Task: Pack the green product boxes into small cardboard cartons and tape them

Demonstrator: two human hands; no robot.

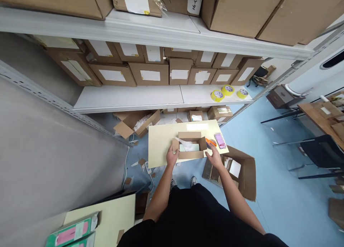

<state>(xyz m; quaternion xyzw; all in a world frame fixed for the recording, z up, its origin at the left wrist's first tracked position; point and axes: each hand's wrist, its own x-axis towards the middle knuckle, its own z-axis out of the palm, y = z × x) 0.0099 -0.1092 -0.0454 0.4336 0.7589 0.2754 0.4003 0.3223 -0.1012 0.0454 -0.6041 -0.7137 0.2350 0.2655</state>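
An open cardboard box point(190, 155) sits on a pale yellow board point(161, 146) in front of me, its flaps spread. Inside lies a pale green-white item point(192, 147), partly covered by thin white wrapping point(185, 143). My left hand point(172, 156) grips the box's left side, thumb near the rim. Against the right side, my right hand point(214, 157) rests with curled fingers, partly hidden by the flap. Just beyond those fingers is an orange tool point(211, 142), its kind unclear. A purple, blurred-out item point(220, 141) lies further right on the board.
Shelves hold several labelled cartons point(150, 75) and three yellow tape rolls point(217, 95). An open carton point(139, 123) stands behind left; a large one point(245, 171) with packaging sits on the floor right. Scraps point(142, 162) and a cable point(126, 164) lie at left. A chair point(322, 150) stands right.
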